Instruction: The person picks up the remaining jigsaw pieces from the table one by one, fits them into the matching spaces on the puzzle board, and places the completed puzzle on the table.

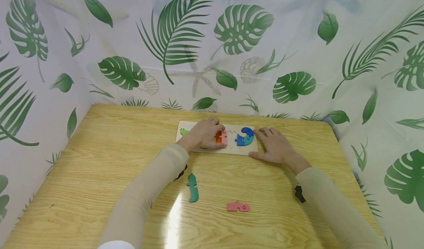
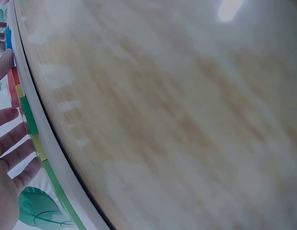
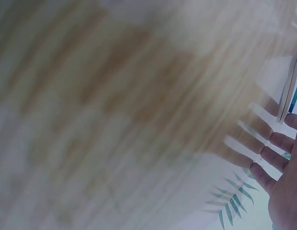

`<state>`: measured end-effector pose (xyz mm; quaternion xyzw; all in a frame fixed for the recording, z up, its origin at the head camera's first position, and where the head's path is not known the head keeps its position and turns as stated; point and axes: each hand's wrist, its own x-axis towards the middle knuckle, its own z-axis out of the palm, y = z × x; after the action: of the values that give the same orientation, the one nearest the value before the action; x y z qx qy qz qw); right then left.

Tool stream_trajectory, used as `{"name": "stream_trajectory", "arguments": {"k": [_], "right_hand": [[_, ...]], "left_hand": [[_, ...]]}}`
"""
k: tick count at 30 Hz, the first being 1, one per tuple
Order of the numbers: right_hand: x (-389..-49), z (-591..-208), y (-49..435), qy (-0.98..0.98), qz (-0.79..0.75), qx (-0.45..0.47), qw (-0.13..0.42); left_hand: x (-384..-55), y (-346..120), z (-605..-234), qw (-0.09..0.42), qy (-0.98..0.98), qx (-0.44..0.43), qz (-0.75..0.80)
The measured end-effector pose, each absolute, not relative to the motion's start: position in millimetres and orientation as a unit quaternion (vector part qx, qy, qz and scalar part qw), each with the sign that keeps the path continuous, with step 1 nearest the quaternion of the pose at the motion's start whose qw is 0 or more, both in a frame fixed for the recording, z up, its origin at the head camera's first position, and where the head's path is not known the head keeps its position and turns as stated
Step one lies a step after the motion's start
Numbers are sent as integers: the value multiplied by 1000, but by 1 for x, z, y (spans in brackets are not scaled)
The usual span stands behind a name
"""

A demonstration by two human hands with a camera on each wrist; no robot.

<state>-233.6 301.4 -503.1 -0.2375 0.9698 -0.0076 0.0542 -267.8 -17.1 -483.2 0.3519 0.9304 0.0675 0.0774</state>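
Observation:
A pale wooden puzzle board [image 1: 232,151] lies near the back of the table, with coloured pieces set in it. My left hand [image 1: 203,133] reaches over its left half, thumb and index finger at either end of a pink puzzle piece [image 1: 224,137], which they pinch. In the left wrist view a red-pink piece [image 2: 14,88] stands a little proud between thumb and finger. Blue pieces [image 1: 245,138] form a curved tail at the board's right end. Against the right edge rests my right hand [image 1: 276,146], its fingers extended; the right wrist view shows them spread [image 3: 278,151].
On the table [image 1: 132,131], nearer to me, lie a loose teal puzzle piece [image 1: 193,188] and a loose pink puzzle piece with a ring mark [image 1: 238,206]. A leaf-printed cloth [image 1: 198,39] hangs behind and at both sides.

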Motion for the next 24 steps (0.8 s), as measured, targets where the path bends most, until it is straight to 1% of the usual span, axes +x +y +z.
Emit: {"name": "stream_trajectory", "arguments": {"k": [14,24], "right_hand": [[-235,-506,304,969,-9,-243,45],[-234,-506,303,968,-8,-248,44]], "left_hand": [[-269,-16,-487,66,932,353,58],[-268,-15,-488,68,934,347,53]]}}
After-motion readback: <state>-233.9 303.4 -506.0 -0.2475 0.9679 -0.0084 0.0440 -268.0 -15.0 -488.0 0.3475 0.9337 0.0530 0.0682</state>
